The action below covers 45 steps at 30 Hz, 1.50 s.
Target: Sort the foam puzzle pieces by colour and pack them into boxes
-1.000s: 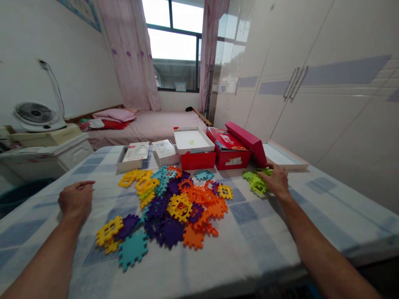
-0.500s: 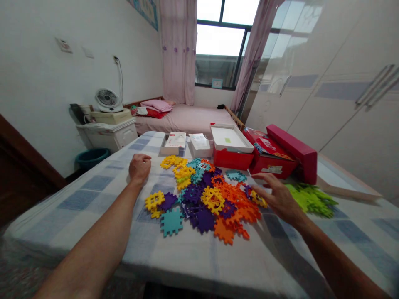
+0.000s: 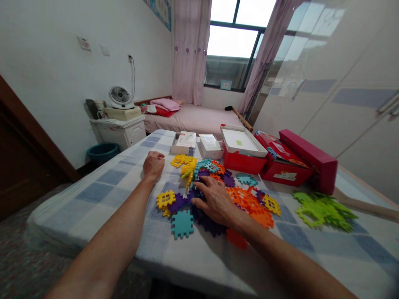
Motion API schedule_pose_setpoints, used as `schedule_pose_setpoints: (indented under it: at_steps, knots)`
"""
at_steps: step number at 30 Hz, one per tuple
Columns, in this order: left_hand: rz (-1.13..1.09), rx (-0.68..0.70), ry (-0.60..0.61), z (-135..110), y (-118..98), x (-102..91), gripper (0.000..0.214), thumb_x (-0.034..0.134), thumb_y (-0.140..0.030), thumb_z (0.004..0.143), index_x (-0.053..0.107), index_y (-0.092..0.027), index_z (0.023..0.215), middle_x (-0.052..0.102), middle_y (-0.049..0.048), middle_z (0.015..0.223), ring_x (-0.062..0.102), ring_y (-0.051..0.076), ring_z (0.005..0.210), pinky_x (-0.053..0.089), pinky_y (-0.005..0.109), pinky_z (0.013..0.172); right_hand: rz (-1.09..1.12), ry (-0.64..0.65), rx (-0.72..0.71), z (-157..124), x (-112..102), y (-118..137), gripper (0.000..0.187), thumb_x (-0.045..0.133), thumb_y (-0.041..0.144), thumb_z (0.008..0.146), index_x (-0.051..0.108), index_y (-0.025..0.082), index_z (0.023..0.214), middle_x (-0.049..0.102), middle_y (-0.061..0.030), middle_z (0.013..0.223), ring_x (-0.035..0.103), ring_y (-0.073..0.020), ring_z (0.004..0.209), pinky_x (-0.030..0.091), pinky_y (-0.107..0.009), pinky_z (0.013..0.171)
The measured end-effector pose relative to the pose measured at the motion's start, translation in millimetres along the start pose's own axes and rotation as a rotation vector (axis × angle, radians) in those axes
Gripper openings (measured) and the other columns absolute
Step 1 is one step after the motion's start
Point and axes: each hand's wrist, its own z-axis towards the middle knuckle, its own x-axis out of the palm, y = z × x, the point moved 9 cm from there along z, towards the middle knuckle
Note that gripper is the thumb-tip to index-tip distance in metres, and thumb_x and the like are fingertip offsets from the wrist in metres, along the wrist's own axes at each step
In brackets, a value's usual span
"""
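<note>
In the head view, my left hand rests on the checked cloth, its fingers curled in and nothing showing in them. My right hand reaches over the middle of a pile of interlocking plastic squares, fingers apart. Its fingertips are at the purple squares, and the palm hides part of the pile. Just beyond those fingertips, a yellow square stands tilted. Orange squares lie under and right of my right wrist. Nearer me are a teal square and a yellow window square.
Green pieces form a separate heap on the right. Along the back stand an open white box, a small white box, a red box with a white tray, another red box and a long red lid.
My right hand has moved left from the pile's right edge to its middle, covering the central yellow square. My left hand stays curled on the cloth. The view has turned slightly left.
</note>
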Motion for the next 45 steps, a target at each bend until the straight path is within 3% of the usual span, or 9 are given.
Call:
schedule_pose_setpoints:
  at_steps: [5,9,13,20,26,30,36,41,45]
  knots:
    - [0.002,-0.012,0.019,-1.4,-0.9,1.6,0.025,0.046,-0.009,0.073,0.069,-0.017,0.079,0.064,0.0099,0.095,0.061,0.022,0.09,0.047,0.03,0.086,0.034,0.026,-0.103,0.8,0.6,14.7,0.04,0.049,0.049,0.088,0.059,0.024,0.118,0.056,-0.0076,0.122,0.048,-0.0224,0.114,0.031,-0.04,0.097]
    - [0.003,-0.029,0.045,-1.6,0.5,5.8,0.025,0.047,-0.01,0.073,0.07,-0.017,0.079,0.063,0.0099,0.096,0.062,0.021,0.089,0.047,0.03,0.086,0.061,-0.03,-0.031,3.5,-15.1,0.6,0.028,0.051,0.044,0.089,0.067,0.026,0.103,0.063,-0.005,0.104,0.052,-0.0201,0.103,0.034,-0.037,0.091]
    - [-0.001,-0.063,0.07,-1.7,3.6,8.6,0.025,0.048,-0.012,0.074,0.071,-0.017,0.08,0.064,0.009,0.099,0.062,0.021,0.09,0.047,0.03,0.085,0.097,-0.115,-0.021,25.8,-26.2,-1.8,0.022,0.052,0.033,0.089,0.068,0.022,0.101,0.064,-0.0058,0.105,0.052,-0.0199,0.104,0.035,-0.035,0.09]
    - [-0.01,-0.112,0.068,1.0,8.0,1.9,0.029,0.045,-0.011,0.074,0.072,-0.014,0.087,0.066,0.01,0.099,0.063,0.02,0.091,0.046,0.026,0.087,0.006,-0.005,-0.258,83.7,15.7,45.5,0.021,0.052,0.025,0.086,0.069,0.024,0.098,0.066,-0.0024,0.105,0.05,-0.0196,0.107,0.034,-0.035,0.089]
    - [-0.026,-0.129,0.06,2.3,12.2,3.1,0.029,0.045,-0.011,0.074,0.072,-0.015,0.086,0.067,0.0092,0.099,0.062,0.019,0.093,0.045,0.025,0.088,-0.252,-0.012,-0.112,102.8,32.5,46.1,0.03,0.05,0.039,0.085,0.07,0.018,0.087,0.064,-0.0098,0.1,0.048,-0.0251,0.103,0.033,-0.042,0.087]
    - [-0.04,-0.144,0.058,2.2,13.5,3.8,0.028,0.046,-0.012,0.075,0.071,-0.015,0.086,0.066,0.0084,0.1,0.063,0.018,0.092,0.045,0.025,0.088,-0.284,-0.001,-0.061,107.8,37.7,53.9,0.042,0.045,0.047,0.087,0.07,0.014,0.093,0.062,-0.0142,0.103,0.048,-0.0277,0.104,0.034,-0.045,0.088]
    - [-0.045,-0.147,0.062,1.4,12.9,2.2,0.028,0.046,-0.012,0.074,0.071,-0.015,0.088,0.066,0.0093,0.101,0.062,0.019,0.094,0.045,0.026,0.09,-0.227,0.031,0.017,115.2,46.9,60.6,0.048,0.052,0.052,0.08,0.067,0.011,0.099,0.059,-0.0181,0.109,0.048,-0.0306,0.105,0.037,-0.049,0.088]
    - [-0.033,-0.153,0.062,2.7,13.7,1.3,0.03,0.046,-0.012,0.074,0.071,-0.015,0.089,0.066,0.0098,0.103,0.063,0.02,0.093,0.045,0.027,0.089,-0.076,-0.029,-0.048,111.7,31.2,63.2,0.052,0.055,0.055,0.078,0.062,0.009,0.103,0.06,-0.0166,0.108,0.05,-0.029,0.105,0.038,-0.046,0.089]
    - [-0.019,-0.159,0.071,2.7,13.2,-0.9,0.031,0.045,-0.012,0.074,0.072,-0.014,0.089,0.066,0.0105,0.101,0.062,0.021,0.097,0.045,0.027,0.09,0.196,-0.113,-0.029,88.7,-8.7,41.4,0.05,0.054,0.05,0.082,0.058,0.012,0.114,0.062,-0.0111,0.111,0.054,-0.0216,0.102,0.041,-0.035,0.088]
